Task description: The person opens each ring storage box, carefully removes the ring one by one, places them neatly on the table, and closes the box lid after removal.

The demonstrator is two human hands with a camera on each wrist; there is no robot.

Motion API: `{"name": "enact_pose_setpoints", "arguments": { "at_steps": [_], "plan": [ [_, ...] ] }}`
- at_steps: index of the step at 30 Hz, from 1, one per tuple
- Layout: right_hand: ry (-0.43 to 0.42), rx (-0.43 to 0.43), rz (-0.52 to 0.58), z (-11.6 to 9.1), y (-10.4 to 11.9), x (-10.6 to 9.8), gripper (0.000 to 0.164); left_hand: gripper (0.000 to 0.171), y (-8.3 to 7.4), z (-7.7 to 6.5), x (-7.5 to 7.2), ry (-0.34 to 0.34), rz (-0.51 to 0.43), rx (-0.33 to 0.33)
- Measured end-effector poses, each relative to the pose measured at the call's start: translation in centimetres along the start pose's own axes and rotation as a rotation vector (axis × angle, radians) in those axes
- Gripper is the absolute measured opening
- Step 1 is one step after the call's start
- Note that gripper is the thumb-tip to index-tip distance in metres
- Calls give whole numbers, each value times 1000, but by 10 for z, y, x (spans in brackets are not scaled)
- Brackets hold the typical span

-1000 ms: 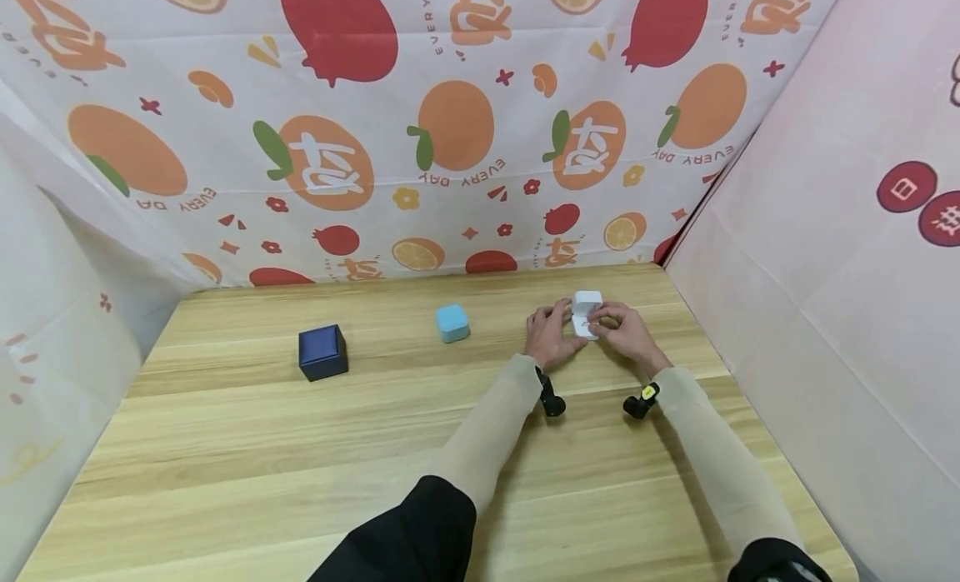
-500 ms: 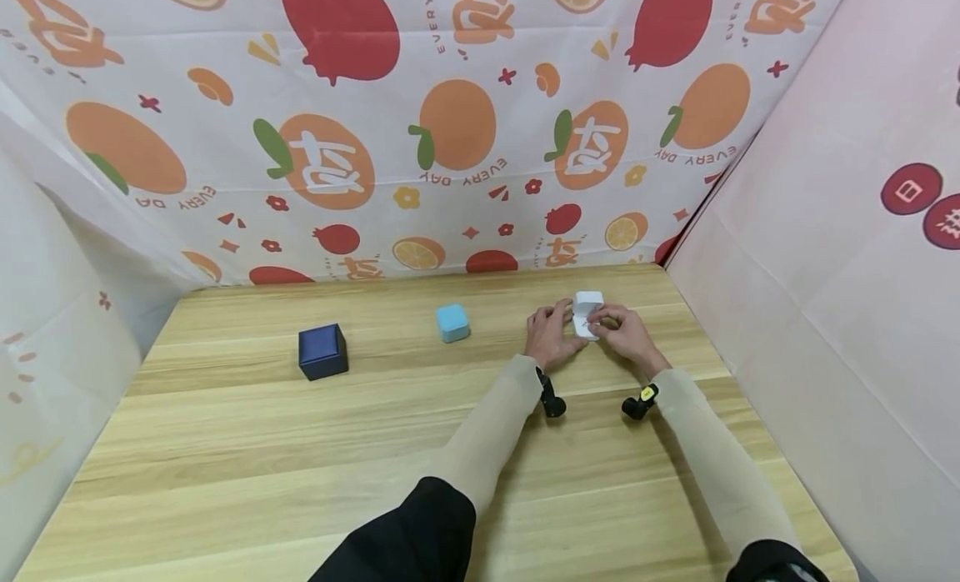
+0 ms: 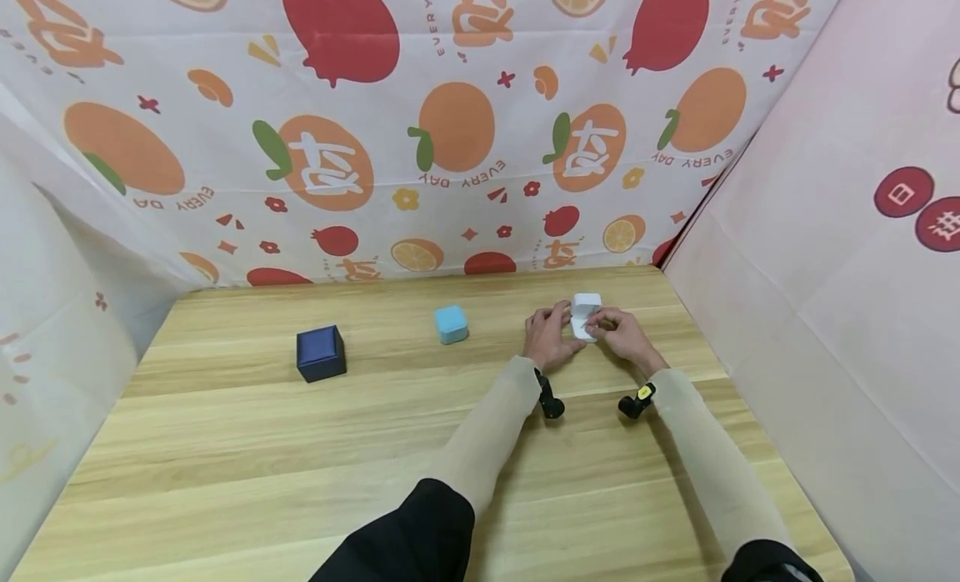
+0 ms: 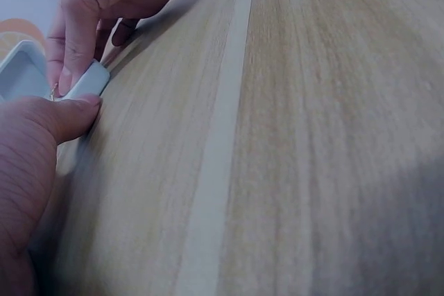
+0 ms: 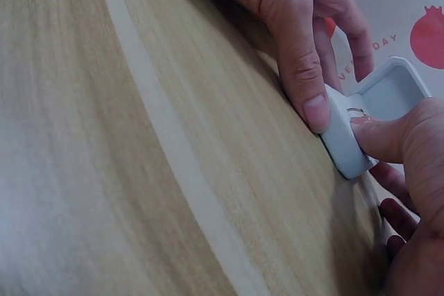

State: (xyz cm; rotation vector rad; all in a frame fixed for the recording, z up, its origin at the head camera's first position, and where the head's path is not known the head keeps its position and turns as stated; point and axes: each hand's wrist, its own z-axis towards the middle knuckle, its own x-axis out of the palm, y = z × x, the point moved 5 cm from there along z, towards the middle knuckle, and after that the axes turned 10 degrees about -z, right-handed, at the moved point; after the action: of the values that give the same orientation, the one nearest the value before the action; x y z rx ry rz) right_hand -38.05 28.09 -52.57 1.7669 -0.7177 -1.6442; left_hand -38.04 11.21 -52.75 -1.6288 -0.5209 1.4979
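A small white ring box (image 3: 586,304) stands at the back right of the table, its lid (image 5: 395,86) raised. My left hand (image 3: 547,338) holds the box from the left, the thumb against its front side. From the right, my right hand (image 3: 626,337) reaches into the box, thumb and finger pinching a thin gold-coloured ring (image 5: 356,110) at the cushion. Most of the ring is hidden by the fingertips; in the left wrist view only a glint of the ring (image 4: 53,91) shows. How deep it sits in the slot cannot be told.
A light blue box (image 3: 452,324) stands left of the hands. Farther left is a dark blue box (image 3: 321,353). Both look closed. Behind the wooden table (image 3: 300,457) hangs a fruit-patterned cloth (image 3: 390,148), with a pale wall sheet (image 3: 810,232) on the right.
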Motion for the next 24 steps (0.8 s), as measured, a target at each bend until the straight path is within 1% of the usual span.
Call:
{"name": "enact_pose_setpoints", "arguments": {
  "at_steps": [4,12,20,24],
  "plan": [
    [8,10,3,0,-1,2,20,83,1,0,1,-7,8,1],
    [4,-18,-10,-1,0,1,18,82,2,2,2,-10,-7,8],
    [9,-19,-23,1,-1,0,18,81,4,4,3,-12,-19,-27],
    [16,-5,-15,0,0,-1,17,81,3,4,3,-17,-16,-25]
  ]
}}
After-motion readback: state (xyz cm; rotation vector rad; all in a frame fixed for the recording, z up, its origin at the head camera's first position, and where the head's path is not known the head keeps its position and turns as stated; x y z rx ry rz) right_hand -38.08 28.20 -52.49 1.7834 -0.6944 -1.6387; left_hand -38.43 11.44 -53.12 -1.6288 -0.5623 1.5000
